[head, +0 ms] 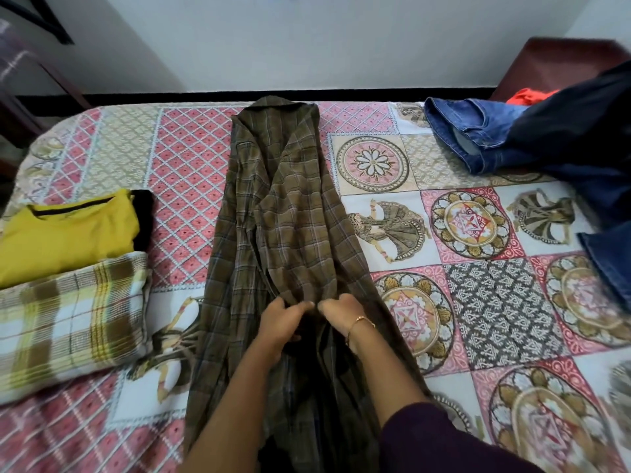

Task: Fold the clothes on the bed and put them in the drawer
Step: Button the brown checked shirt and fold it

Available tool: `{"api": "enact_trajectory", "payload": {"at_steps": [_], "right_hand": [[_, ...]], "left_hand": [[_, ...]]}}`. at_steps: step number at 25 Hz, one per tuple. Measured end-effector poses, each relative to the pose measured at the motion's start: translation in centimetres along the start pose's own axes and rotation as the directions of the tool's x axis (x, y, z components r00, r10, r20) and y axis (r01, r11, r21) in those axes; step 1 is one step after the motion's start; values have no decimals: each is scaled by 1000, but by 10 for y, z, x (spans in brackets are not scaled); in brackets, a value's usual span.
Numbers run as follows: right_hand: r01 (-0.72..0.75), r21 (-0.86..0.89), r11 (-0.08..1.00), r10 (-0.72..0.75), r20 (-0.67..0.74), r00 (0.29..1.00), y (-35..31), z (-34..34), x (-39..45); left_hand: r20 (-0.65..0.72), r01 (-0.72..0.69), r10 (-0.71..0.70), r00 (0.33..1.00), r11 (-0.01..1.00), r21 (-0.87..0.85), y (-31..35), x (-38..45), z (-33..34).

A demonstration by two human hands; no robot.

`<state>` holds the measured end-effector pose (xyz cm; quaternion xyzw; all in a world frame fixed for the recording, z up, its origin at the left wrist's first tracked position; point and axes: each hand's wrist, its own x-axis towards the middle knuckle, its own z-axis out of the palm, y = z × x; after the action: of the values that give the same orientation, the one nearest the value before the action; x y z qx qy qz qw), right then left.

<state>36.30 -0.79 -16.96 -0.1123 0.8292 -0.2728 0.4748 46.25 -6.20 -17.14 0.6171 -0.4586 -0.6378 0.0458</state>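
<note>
A brown checked shirt (286, 206) lies lengthwise down the middle of the patterned bed (478, 302), collar at the far edge, its sides folded inward. My left hand (283, 319) and my right hand (338, 310) sit side by side on the shirt's lower part, both pinching bunched cloth. A gold bangle is on my right wrist. At the left lie a folded yellow top (65, 233) over something black and a folded yellow-and-white checked cloth (68, 315). Unfolded blue jeans (478, 134) and a dark garment (587, 138) are heaped at the far right.
An orange cloth (527, 95) shows behind the jeans, next to a dark red piece of furniture (560, 63) at the wall. More denim (611, 264) hangs in at the right edge. No drawer is in view.
</note>
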Motion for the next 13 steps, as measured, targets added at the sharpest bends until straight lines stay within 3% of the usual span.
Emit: {"api": "enact_trajectory", "payload": {"at_steps": [2, 4, 7, 9, 11, 13], "right_hand": [[4, -176, 984, 0, 23, 1000, 5, -2, -6], [7, -220, 976, -22, -62, 998, 13, -5, -8], [19, 55, 998, -12, -119, 993, 23, -14, -4], [48, 112, 993, -31, -147, 989, 32, -22, -9], [131, 53, 990, -123, -136, 983, 43, -31, -20], [143, 25, 989, -144, 82, 986, 53, -39, -43]], "left_hand": [[-13, -13, 12, 1000, 999, -32, -11, -8, 4], [-93, -40, 34, 995, 997, -61, -19, -13, 5], [-33, -50, 41, 999, 934, -354, -20, -26, 3], [22, -24, 38, 999, 893, -450, -25, -38, 4], [-30, -22, 13, 999, 944, -328, -40, -48, 13], [-94, -54, 54, 994, 999, -4, -60, -57, 23]]}}
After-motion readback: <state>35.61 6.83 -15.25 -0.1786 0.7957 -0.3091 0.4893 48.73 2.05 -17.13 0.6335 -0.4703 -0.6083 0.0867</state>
